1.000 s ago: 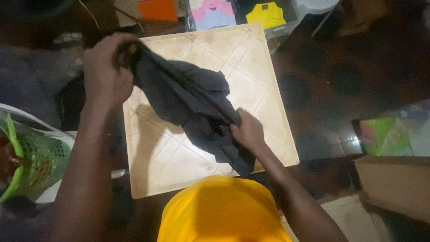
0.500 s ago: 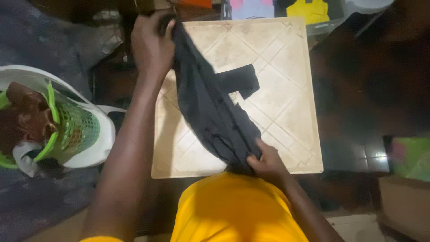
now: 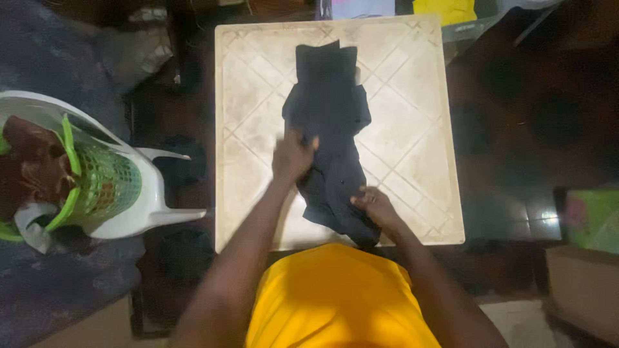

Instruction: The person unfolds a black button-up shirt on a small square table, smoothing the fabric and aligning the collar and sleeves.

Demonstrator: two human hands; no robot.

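Lowered since half a second ago, the dark garment [image 3: 330, 135] now lies on the cream board [image 3: 419, 161], long axis near to far; left hand [image 3: 291, 158] presses it flat, unclenched; right hand [image 3: 374, 206] pinches the near hem; spreading looks begun, smoothing and folding remain.

Both bare forearms reach forward from the yellow-clad torso, converging slightly. The left hand [image 3: 293, 156] lies palm down, fingers spread and blurred, farther toward the table's far edge. The right hand [image 3: 374, 207] sits nearer the near edge, fingers curled in a pinch.
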